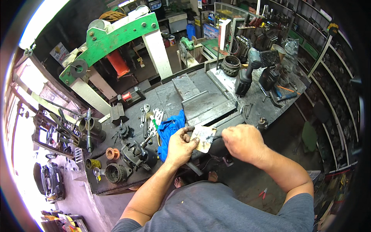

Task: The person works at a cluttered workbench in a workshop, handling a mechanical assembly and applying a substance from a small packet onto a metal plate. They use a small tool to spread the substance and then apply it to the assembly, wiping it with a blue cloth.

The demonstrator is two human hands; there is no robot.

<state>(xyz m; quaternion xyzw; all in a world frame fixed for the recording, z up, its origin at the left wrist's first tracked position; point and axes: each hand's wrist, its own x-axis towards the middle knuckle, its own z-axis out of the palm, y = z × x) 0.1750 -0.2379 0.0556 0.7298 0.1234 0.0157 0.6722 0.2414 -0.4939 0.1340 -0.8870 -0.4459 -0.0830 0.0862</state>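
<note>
My left hand (181,145) grips a small, pale, smudged square piece (205,137), like a card or paper, between thumb and fingers. My right hand (241,141) is curled closed just to its right; what it holds, if anything, is hidden. Beside my left hand lies a crumpled blue cloth (170,127). Left of the cloth are several wrenches (155,118), a dark metal housing (133,154) and a copper-coloured spool (112,153). A grey metal plate (203,106) sits on the bench just beyond my hands.
A power tool (247,73) stands at the right of the bench (166,96) among metal parts and hand tools. A green and white steel frame (116,42) rises behind. Shelving (324,89) runs along the right. Red-handled pliers (262,193) lie on the floor.
</note>
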